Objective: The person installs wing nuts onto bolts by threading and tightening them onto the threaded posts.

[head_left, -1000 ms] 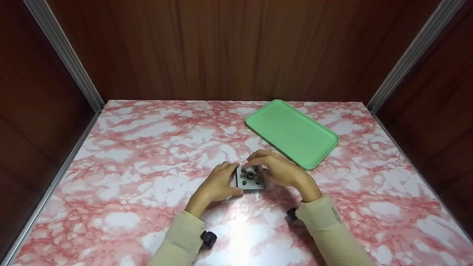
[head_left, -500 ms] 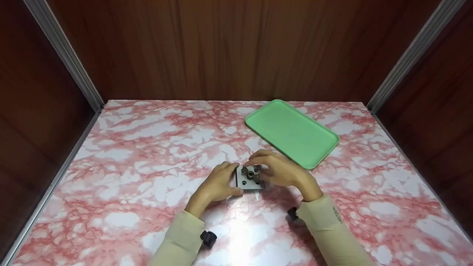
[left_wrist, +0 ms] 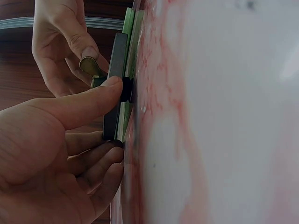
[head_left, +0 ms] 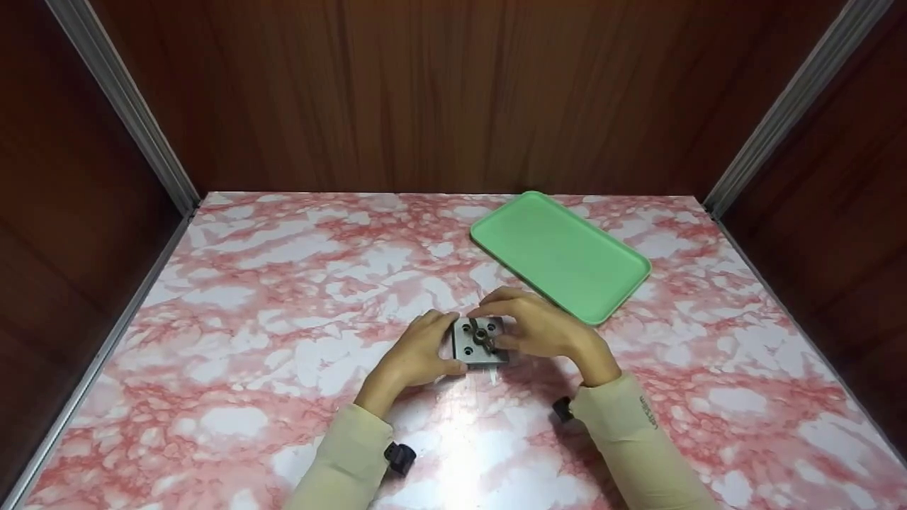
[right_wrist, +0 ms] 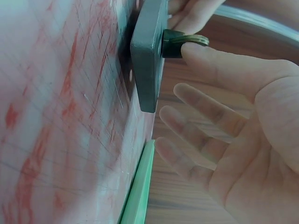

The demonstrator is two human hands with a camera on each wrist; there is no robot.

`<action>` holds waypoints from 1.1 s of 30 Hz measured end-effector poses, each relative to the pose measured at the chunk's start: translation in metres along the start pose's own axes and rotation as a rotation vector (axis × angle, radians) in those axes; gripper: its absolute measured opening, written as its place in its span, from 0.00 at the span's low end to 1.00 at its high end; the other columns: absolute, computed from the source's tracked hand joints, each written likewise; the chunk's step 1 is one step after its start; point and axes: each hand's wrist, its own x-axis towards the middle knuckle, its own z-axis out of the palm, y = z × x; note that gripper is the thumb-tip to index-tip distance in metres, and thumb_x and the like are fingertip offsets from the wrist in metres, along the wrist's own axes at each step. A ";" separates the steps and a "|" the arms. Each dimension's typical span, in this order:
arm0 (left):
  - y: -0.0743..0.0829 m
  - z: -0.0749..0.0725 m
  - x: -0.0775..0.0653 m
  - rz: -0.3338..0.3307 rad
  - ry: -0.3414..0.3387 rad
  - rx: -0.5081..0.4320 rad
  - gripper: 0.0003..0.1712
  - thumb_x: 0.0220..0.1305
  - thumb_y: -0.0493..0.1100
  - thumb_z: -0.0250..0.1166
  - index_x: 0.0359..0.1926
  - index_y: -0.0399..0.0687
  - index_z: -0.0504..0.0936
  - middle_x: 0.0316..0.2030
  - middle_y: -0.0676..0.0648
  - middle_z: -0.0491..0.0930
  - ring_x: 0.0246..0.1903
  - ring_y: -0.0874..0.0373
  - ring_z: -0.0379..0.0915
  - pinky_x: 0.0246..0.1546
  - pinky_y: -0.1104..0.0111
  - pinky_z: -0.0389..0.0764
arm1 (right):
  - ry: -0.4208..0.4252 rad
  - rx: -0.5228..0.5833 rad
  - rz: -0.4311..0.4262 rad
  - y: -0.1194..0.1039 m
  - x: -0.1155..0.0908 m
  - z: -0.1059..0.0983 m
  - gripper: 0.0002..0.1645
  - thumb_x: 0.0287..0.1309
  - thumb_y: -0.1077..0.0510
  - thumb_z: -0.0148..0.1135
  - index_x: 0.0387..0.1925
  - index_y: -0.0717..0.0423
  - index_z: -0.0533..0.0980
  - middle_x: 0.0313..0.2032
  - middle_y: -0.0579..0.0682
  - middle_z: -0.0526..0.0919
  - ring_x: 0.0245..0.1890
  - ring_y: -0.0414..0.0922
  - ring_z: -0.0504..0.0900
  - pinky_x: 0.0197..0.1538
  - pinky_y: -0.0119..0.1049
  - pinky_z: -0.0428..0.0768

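Observation:
A square grey metal plate (head_left: 479, 355) with holes near its corners lies slightly raised above the table in the head view. On its middle sits a brass-coloured wing nut (head_left: 480, 336). My left hand (head_left: 419, 352) grips the plate by its left side, thumb at the near edge and fingers at the far edge. My right hand (head_left: 542, 326) holds the wing nut between thumb and index finger. The right wrist view shows the thumb against one wing (right_wrist: 195, 40), the other fingers spread loosely. In the left wrist view a dark piece (left_wrist: 126, 88) shows beneath the plate.
A green tray (head_left: 560, 258) lies behind my right hand, turned at an angle. The table (head_left: 283, 319) has a red and white marbled top. Dark wooden panels (head_left: 439, 92) enclose it at the back and sides.
The wing nut has turned clockwise, seen from above, with my right thumb and index finger moving along with it. The plate and my left hand have stayed in place.

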 end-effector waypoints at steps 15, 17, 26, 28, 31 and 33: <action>0.000 0.000 0.000 -0.021 -0.009 -0.016 0.50 0.62 0.43 0.79 0.80 0.38 0.65 0.70 0.41 0.71 0.68 0.45 0.65 0.71 0.50 0.68 | 0.031 0.007 0.068 0.000 0.003 0.001 0.27 0.60 0.55 0.80 0.60 0.53 0.84 0.60 0.52 0.82 0.64 0.51 0.78 0.68 0.52 0.76; 0.000 0.000 0.000 -0.025 -0.015 -0.014 0.50 0.63 0.44 0.79 0.80 0.38 0.64 0.71 0.41 0.70 0.69 0.45 0.65 0.71 0.50 0.67 | 0.041 0.001 0.076 -0.001 0.003 0.002 0.26 0.59 0.54 0.80 0.58 0.52 0.84 0.59 0.51 0.83 0.63 0.51 0.78 0.67 0.52 0.76; 0.001 0.000 -0.001 -0.025 -0.012 -0.021 0.50 0.62 0.43 0.79 0.79 0.38 0.65 0.69 0.41 0.71 0.67 0.46 0.66 0.69 0.50 0.68 | 0.088 -0.012 0.115 -0.002 0.004 0.006 0.23 0.56 0.51 0.83 0.51 0.50 0.84 0.54 0.49 0.84 0.60 0.50 0.80 0.64 0.51 0.78; 0.001 0.000 -0.001 -0.026 -0.009 -0.024 0.50 0.61 0.43 0.79 0.79 0.37 0.65 0.69 0.41 0.72 0.66 0.46 0.66 0.69 0.51 0.69 | 0.093 -0.013 0.129 -0.003 0.005 0.006 0.22 0.56 0.50 0.83 0.50 0.50 0.84 0.54 0.50 0.84 0.59 0.51 0.80 0.63 0.51 0.79; 0.001 0.000 -0.001 -0.022 -0.003 -0.021 0.50 0.60 0.42 0.80 0.79 0.37 0.65 0.68 0.41 0.72 0.65 0.46 0.67 0.68 0.51 0.69 | 0.103 -0.017 0.151 -0.004 0.005 0.008 0.23 0.56 0.48 0.83 0.48 0.50 0.83 0.54 0.52 0.83 0.58 0.52 0.80 0.61 0.52 0.79; 0.001 0.000 0.000 -0.020 -0.002 -0.021 0.50 0.61 0.43 0.80 0.79 0.37 0.66 0.68 0.41 0.72 0.66 0.46 0.67 0.69 0.51 0.69 | 0.113 -0.026 0.168 -0.005 0.005 0.008 0.24 0.55 0.45 0.83 0.48 0.49 0.83 0.55 0.54 0.82 0.57 0.52 0.81 0.59 0.52 0.80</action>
